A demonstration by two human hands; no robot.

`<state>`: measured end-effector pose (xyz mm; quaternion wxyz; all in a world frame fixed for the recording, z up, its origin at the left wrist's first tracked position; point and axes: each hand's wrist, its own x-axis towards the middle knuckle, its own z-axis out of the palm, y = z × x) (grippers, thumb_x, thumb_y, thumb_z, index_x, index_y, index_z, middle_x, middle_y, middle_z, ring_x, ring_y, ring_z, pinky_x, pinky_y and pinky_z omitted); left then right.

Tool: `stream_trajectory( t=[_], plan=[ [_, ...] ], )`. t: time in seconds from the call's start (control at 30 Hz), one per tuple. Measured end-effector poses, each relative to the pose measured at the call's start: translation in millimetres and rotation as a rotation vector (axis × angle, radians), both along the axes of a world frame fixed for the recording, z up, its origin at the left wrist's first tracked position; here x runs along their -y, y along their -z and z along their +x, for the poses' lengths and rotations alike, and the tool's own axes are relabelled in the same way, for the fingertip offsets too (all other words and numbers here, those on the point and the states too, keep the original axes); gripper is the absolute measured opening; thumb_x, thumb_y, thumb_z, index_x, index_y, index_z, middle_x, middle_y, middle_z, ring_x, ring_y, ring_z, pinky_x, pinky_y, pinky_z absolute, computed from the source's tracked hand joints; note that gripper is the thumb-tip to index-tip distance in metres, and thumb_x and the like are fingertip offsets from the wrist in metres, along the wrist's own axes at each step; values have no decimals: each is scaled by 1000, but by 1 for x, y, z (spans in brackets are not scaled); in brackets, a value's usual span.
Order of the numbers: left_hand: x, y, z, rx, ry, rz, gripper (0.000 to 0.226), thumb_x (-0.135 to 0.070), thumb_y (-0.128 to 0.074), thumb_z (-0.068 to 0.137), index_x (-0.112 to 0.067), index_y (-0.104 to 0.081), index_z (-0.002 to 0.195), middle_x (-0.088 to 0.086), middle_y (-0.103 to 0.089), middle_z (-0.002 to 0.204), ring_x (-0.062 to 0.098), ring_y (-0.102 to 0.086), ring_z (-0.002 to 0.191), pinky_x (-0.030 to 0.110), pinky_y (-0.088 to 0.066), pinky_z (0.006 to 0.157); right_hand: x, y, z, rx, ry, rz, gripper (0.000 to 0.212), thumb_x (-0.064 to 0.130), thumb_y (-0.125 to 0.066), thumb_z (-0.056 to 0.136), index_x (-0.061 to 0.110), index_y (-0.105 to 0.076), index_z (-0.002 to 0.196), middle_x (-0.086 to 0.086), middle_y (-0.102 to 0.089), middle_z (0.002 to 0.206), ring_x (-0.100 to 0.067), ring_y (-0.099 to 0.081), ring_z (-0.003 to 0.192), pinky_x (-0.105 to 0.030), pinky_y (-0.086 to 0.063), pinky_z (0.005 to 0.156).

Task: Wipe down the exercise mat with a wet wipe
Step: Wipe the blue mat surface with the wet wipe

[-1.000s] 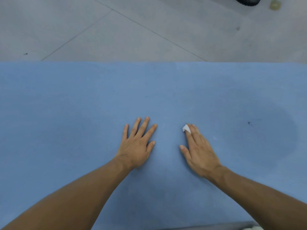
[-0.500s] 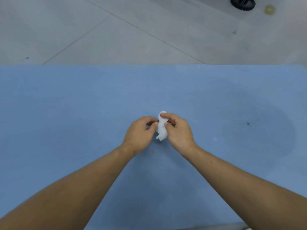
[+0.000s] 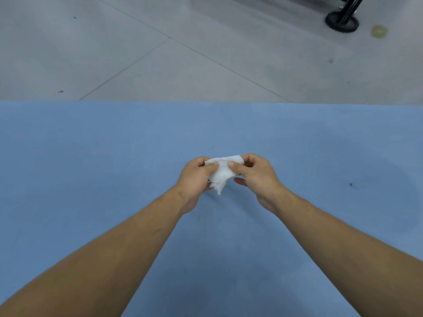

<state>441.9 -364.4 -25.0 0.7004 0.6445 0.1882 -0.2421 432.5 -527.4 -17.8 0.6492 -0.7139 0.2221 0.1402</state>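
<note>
Both hands meet above the middle of the blue exercise mat (image 3: 91,179), forearms reaching in from the near edge and converging. Left hand (image 3: 197,179) pinches the white wet wipe (image 3: 220,173) between thumb and curled fingers; right hand (image 3: 256,177) pinches its other side the same way. Crumpled, the wipe hangs between them, its loose corner pointing down toward the mat.

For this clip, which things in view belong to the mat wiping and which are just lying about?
Job: blue mat; white wet wipe, pinched between left hand and right hand.
Lying about: black caster wheel; pale round object on the grey floor.
</note>
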Motion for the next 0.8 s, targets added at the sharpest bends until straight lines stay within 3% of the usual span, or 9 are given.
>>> stream_trajectory(
  t=[0.13, 0.27, 0.33, 0.4, 0.5, 0.63, 0.8],
  plan=[
    [9, -4, 2, -50, -48, -7, 8, -21, -53, 105, -16, -60, 102, 5, -71, 98, 17, -69, 82, 31, -56, 73, 6, 2, 1, -28, 8, 104, 19, 11, -71, 95, 13, -54, 88, -4, -73, 87, -15, -72, 76, -25, -58, 65],
    [19, -4, 0, -88, 140, -123, 35, -45, -59, 101, -19, -70, 121, 2, -77, 110, 16, -73, 97, 31, -54, 82, 14, 2, 2, 25, -56, 23, 20, 22, -76, 92, 13, -58, 86, -6, -73, 79, -15, -64, 65, -25, -52, 59],
    [26, -3, 2, -107, 187, -168, 37, -40, -68, 97, -15, -71, 124, 5, -76, 116, 20, -73, 108, 32, -55, 88, 23, 2, 5, 41, -53, -22, 23, 27, -78, 90, 12, -61, 86, -8, -72, 79, -15, -65, 68, -29, -52, 62],
    [35, -2, 6, -111, 171, -164, 31, -29, -69, 98, -10, -71, 122, 8, -76, 116, 21, -73, 107, 31, -58, 87, 34, 3, 8, 61, -39, -83, 26, 31, -78, 90, 11, -62, 84, -2, -68, 74, -12, -63, 66, -25, -49, 60],
    [52, -2, 18, -73, 73, -69, 23, -22, -57, 105, -8, -70, 118, 11, -77, 114, 23, -75, 102, 33, -61, 81, 52, 9, 13, 78, -14, -179, 30, 34, -76, 91, 11, -61, 77, 1, -60, 70, -11, -53, 61, -22, -42, 56],
    [76, 1, 36, -40, -47, 7, 26, -23, -46, 109, -10, -69, 111, 11, -76, 112, 27, -73, 102, 40, -59, 84, 72, 19, 18, 61, 61, -189, 27, 28, -79, 89, 16, -60, 74, 4, -56, 66, -7, -49, 56, -20, -40, 54],
    [109, 7, 60, 0, -101, 40, 25, -25, -45, 110, -17, -65, 98, 5, -71, 99, 21, -67, 89, 32, -54, 73, 102, 26, 27, 43, 155, -130, 18, 22, -78, 89, 18, -64, 78, -2, -65, 77, -18, -60, 70, -35, -50, 67]
  ],
)
